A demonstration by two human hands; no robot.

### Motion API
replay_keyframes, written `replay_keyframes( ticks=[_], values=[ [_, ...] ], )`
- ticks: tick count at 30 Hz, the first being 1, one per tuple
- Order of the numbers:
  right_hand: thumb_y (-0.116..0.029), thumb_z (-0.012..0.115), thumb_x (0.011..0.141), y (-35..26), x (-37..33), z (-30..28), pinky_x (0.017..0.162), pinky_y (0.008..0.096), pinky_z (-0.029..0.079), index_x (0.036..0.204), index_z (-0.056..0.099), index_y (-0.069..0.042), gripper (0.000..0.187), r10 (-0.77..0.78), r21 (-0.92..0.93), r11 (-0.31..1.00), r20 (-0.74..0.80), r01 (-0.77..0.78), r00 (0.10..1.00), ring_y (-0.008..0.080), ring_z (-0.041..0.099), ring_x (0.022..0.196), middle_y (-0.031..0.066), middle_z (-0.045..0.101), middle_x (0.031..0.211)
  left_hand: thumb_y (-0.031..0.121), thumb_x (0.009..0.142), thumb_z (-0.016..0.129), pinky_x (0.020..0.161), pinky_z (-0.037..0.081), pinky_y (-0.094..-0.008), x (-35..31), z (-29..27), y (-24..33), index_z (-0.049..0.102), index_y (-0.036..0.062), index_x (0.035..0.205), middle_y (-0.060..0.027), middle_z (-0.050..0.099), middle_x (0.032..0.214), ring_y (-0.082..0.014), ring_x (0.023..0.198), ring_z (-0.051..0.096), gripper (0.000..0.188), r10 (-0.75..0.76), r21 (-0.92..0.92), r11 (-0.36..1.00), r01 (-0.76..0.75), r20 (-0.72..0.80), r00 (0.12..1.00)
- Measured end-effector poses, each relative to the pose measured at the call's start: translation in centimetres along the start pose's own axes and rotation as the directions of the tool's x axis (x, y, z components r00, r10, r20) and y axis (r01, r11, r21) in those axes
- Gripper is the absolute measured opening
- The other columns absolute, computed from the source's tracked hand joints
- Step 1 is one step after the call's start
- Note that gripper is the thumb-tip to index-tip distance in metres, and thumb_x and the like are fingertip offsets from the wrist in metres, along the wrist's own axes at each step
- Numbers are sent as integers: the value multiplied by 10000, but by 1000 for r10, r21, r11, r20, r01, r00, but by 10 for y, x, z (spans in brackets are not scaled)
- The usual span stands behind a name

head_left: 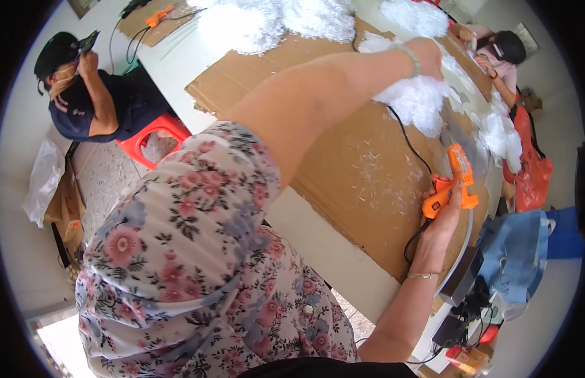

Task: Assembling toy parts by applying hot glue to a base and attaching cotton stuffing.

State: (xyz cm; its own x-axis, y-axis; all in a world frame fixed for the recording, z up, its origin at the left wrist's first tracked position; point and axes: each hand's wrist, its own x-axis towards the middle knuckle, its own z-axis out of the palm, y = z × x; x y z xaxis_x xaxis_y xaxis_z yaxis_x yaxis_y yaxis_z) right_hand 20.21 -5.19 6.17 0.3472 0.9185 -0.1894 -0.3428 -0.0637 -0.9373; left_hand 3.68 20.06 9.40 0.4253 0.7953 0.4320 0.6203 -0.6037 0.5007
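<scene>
My right hand [449,211] is wrapped round an orange hot glue gun [459,173] with a red switch and a black cord, above the right side of the cardboard sheet [343,164]. Stretched far across the table, my left hand [426,57] is at a heap of white, translucent, fluffy plastic-looking pieces [415,101]. Its fingers are turned away from view, so whether they grip any piece is hidden. A pale green bangle circles the left wrist. Thin curled white scraps [374,170] lie scattered on the cardboard between my arms.
More white heaps [318,19] cover the far table. One person [84,88] sits at the left near a red stool [154,135]; another [497,57] works at the far right. A red bag [532,170], a blue bag [516,252] and tangled black cables [459,321] are on the right.
</scene>
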Motion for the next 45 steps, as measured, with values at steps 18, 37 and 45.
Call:
replay_keyframes(
  ticks=[18, 37, 45],
  values=[
    [-311, 510, 909, 22, 44, -46, 532, 222, 427, 955, 570, -42, 280, -31, -4, 999, 50, 32, 998, 101, 515, 586, 84, 626, 788, 217, 826, 613, 576, 541, -327, -40, -10, 14, 617, 7, 984, -67, 602, 852, -143, 696, 575, 262, -131, -827, 490, 276, 243, 961],
    [-300, 484, 922, 30, 50, -41, 523, 211, 425, 1124, 507, -64, 311, -76, -64, 995, 80, 81, 994, 103, 518, 598, 69, 612, 812, 221, 839, 575, 572, 517, -276, -125, -2, -29, 638, 43, 980, -59, 639, 824, -126, 692, 603, 235, -298, -271, 893, 359, 239, 924],
    [-294, 514, 910, 32, 58, -50, 548, 204, 460, 1014, 547, -34, 282, -64, -49, 996, 79, 68, 995, 103, 545, 627, 109, 629, 847, 316, 771, 640, 684, 475, -273, -162, 11, -22, 676, 50, 837, -63, 655, 772, -140, 716, 594, 276, -137, -169, 968, 186, 264, 955]
  ],
)
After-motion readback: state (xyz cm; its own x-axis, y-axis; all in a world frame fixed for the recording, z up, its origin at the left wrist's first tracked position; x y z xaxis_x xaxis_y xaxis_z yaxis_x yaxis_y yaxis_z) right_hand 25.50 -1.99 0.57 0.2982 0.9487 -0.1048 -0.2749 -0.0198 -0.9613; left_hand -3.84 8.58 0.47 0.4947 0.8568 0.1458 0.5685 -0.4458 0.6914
